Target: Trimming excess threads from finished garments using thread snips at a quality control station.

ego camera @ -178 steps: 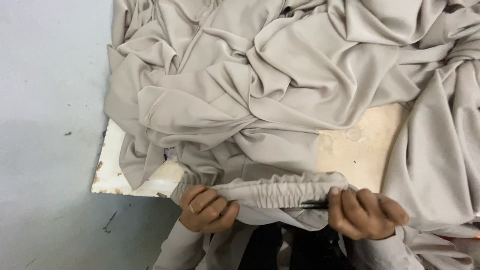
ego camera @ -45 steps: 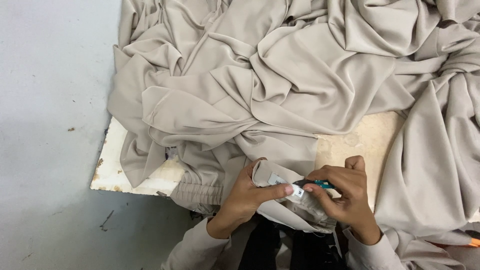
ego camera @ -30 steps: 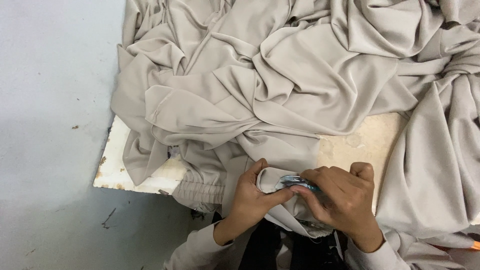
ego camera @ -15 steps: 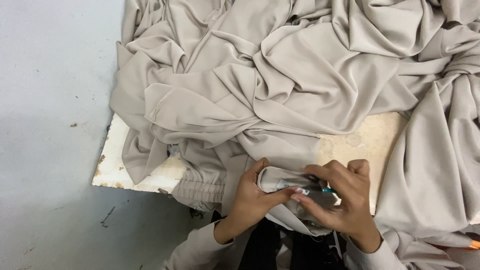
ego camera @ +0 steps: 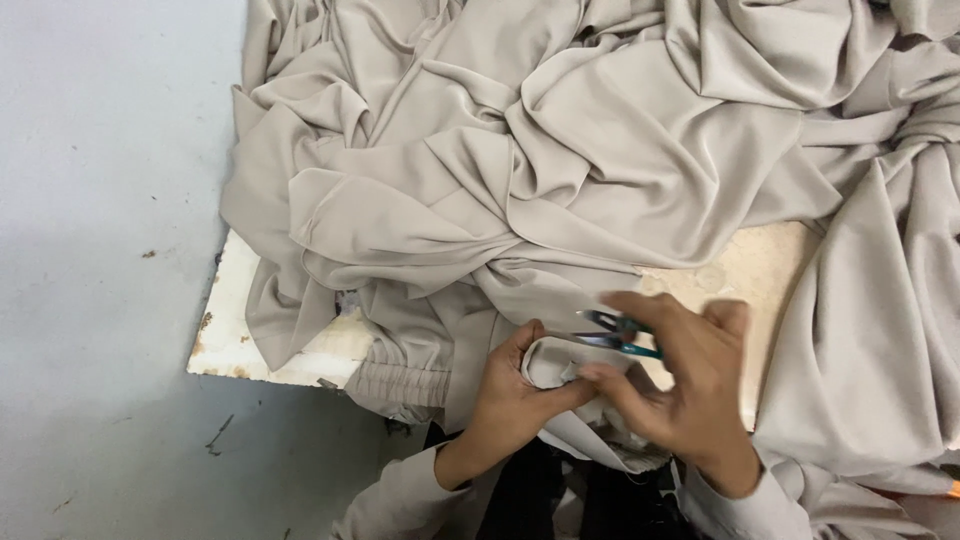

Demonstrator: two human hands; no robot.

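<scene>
Left hand [ego camera: 515, 395] pinches a folded beige fabric edge [ego camera: 555, 362] at the bench's near edge; right hand [ego camera: 680, 385] holds small teal-handled thread snips [ego camera: 615, 335] just above it. Heaped beige cloth [ego camera: 560, 170] covers most of the worn white bench [ego camera: 235, 340], grey floor [ego camera: 100, 200] to the left.

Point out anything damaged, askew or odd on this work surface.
The white board under the beige fabric pile is chipped and stained brown along its left edge and near corner. Otherwise nothing stands out: the left hand pinches a folded fabric edge, and the right hand holds small thread snips.
</scene>
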